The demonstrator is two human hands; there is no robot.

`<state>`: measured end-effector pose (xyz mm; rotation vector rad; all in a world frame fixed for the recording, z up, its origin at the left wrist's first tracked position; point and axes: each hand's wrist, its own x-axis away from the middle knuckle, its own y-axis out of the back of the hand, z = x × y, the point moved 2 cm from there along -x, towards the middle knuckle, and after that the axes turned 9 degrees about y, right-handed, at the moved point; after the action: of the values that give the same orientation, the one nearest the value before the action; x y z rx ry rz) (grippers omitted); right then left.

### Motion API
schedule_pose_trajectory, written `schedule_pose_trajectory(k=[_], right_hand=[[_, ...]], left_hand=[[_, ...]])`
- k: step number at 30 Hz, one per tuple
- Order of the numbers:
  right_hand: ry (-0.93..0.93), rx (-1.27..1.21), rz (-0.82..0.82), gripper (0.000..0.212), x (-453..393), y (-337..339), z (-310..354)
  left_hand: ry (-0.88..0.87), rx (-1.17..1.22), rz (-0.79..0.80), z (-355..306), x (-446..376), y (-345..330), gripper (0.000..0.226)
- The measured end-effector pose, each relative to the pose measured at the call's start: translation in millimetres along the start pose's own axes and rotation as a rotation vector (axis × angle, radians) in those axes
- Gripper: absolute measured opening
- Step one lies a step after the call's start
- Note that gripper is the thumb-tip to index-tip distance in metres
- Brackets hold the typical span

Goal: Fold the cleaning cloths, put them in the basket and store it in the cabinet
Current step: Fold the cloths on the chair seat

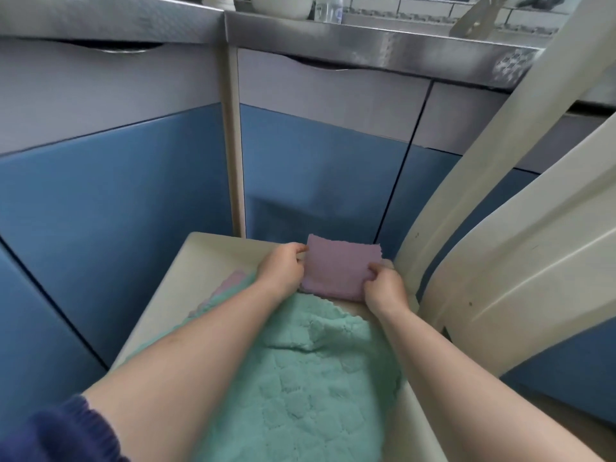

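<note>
A small folded purple cloth (336, 268) lies at the far end of a cream chair seat (213, 258). My left hand (281, 266) pinches its upper left edge. My right hand (383, 286) grips its lower right corner. A large mint-green quilted cloth (310, 371) spreads unfolded over the near part of the seat, under my forearms. Another pinkish-purple cloth (230, 283) peeks out from beneath the green one at the left. No basket is in view.
Blue and grey cabinet doors (320, 155) stand right behind the seat, under a steel counter edge (366, 45). The cream chair back (500, 248) rises at the right. A white bowl (283, 5) and a clear bottle (328, 8) sit on the counter.
</note>
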<state>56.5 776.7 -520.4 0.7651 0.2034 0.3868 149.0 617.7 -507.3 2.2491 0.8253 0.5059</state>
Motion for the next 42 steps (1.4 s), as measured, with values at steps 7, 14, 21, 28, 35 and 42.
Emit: schedule_pose_trajectory(k=[7, 14, 21, 28, 35, 42], right_hand=[[0.181, 0.182, -0.096, 0.048, 20, 12, 21], [0.486, 0.271, 0.146, 0.047, 135, -13, 54], [0.479, 0.535, 0.475, 0.081, 182, -45, 48], [0.725, 0.635, 0.582, 0.068, 155, -63, 63], [0.836, 0.57, 0.516, 0.06, 151, -57, 68], [1.186, 0.235, 0.371, 0.01, 244, -14, 55]], left_hand=[[-0.148, -0.031, -0.08, 9, 20, 11, 0.033], [-0.38, -0.409, 0.173, 49, 91, 36, 0.038], [-0.161, -0.605, 0.126, 90, 139, 51, 0.06], [0.094, -0.744, 0.034, 125, 161, 75, 0.07], [0.053, -0.591, 0.027, 123, 174, 81, 0.063], [-0.555, -0.419, 0.009, 147, 259, 99, 0.013]])
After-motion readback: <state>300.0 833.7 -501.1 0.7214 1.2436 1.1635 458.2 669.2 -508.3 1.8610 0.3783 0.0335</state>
